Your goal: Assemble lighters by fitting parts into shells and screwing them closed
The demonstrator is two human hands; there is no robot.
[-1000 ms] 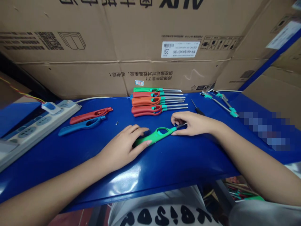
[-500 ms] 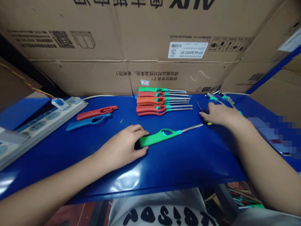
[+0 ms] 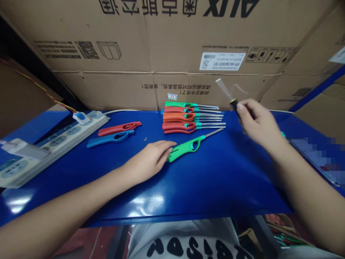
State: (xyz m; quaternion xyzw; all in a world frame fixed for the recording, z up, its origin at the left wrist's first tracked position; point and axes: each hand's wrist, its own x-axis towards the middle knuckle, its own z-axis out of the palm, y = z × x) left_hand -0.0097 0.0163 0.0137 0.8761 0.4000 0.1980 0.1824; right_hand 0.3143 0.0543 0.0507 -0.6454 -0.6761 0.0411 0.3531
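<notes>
A green long-nosed gas lighter (image 3: 183, 149) lies on the blue tabletop, its metal tube pointing to the upper right. My left hand (image 3: 151, 158) pinches the rear end of its handle between thumb and fingers. Raised above the table on the right, my right hand (image 3: 258, 120) grips a screwdriver (image 3: 225, 91) by its dark handle, with the blurred shaft slanting up and left. A few tiny screws (image 3: 145, 139) are on the table just beyond my left hand. Further left, a red handle shell (image 3: 120, 128) and a blue handle shell (image 3: 110, 139) rest side by side.
Several green, orange and red lighters (image 3: 178, 117) form a row at the back. Behind them stands a large cardboard box (image 3: 167, 39). A white power strip (image 3: 61, 142) with plugs runs along the left. A partly blurred flat device (image 3: 307, 153) lies at right, near my forearm.
My right hand has lifted the screwdriver off the table, its shaft now up in the air. The green lighter has been turned over in my left hand, its tube angled further upward.
</notes>
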